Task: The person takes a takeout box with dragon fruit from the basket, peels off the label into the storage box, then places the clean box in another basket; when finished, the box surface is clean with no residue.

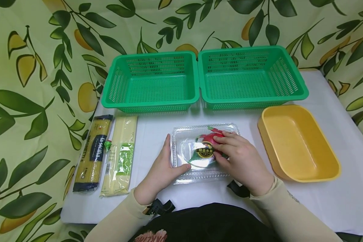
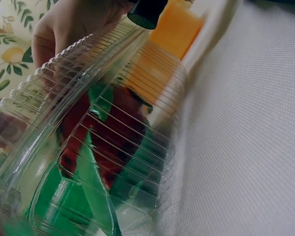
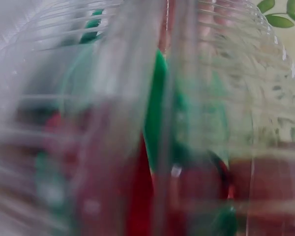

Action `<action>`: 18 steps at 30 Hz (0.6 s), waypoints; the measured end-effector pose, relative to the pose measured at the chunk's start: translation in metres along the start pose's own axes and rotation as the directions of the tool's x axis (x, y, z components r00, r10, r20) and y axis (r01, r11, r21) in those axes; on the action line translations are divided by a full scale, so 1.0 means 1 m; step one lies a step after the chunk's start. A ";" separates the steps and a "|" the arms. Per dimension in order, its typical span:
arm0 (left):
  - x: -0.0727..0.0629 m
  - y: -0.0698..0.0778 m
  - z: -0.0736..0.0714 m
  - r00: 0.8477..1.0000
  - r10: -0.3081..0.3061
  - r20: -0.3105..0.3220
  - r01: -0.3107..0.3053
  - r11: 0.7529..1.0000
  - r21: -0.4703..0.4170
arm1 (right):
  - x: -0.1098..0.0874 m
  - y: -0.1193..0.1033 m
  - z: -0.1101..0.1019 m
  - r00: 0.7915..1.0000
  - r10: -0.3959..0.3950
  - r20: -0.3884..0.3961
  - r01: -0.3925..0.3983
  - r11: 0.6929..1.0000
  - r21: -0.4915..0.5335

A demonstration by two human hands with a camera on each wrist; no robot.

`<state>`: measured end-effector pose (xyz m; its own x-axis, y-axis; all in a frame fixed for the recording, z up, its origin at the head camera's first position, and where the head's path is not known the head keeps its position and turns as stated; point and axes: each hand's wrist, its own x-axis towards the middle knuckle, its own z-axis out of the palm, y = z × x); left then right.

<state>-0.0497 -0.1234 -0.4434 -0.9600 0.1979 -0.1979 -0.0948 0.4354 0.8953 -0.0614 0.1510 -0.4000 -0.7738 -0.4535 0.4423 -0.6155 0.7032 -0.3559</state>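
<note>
- Head view: a clear lidded container (image 1: pixel 181 137) stands on the white-covered worktop (image 1: pixel 329 201), around the middle of its width and towards the front edge, with a red-and-green fruit-like item (image 1: pixel 210 137) inside and a round black label (image 1: pixel 205 150) on the lid
- Head view: the left hand (image 1: pixel 163 166) lies along the container's left side, fingers extended, thumb spread away and resting over the lid near its front left corner; it touches rather than clenches
- Head view: the right hand (image 1: pixel 239 154) rests on the right part of the lid, palm down, fingers slightly bent and a little apart, also unclenched
- Head view: by the worktop's left edge lie a spaghetti packet (image 1: pixel 93 154) and a pale noodle packet (image 1: pixel 119 168), with a small green item (image 1: pixel 108 145) between them; two green baskets, left basket (image 1: pixel 151 104) and right basket (image 1: pixel 254 99), stand side by side along the back edge, and a yellow tub (image 1: pixel 299 144) sits towards the right edge
- Left wrist view: the container's ribbed wall crosses the frame at a slant, red and green showing through, the right hand beyond it at the upper left
- Right wrist view: blurred clear plastic fills most of the frame before red and green; finger positions cannot be told here
</note>
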 end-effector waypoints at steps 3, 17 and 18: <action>0.000 0.000 0.000 1.000 -0.003 -0.004 0.003 1.000 0.001 | 0.000 0.000 0.002 1.000 -0.009 -0.016 0.009 1.000 -0.005; 0.000 0.003 0.000 1.000 -0.021 -0.009 0.021 0.999 0.025 | -0.002 0.002 0.010 0.994 -0.071 -0.088 0.069 0.997 -0.033; 0.000 0.002 0.000 1.000 -0.020 -0.008 0.020 1.000 0.023 | -0.002 0.002 0.010 0.993 -0.073 -0.092 0.071 0.997 -0.034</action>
<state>-0.0498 -0.1225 -0.4412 -0.9599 0.1824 -0.2130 -0.1083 0.4595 0.8815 -0.0621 0.1481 -0.4095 -0.7094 -0.4516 0.5411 -0.6631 0.6878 -0.2954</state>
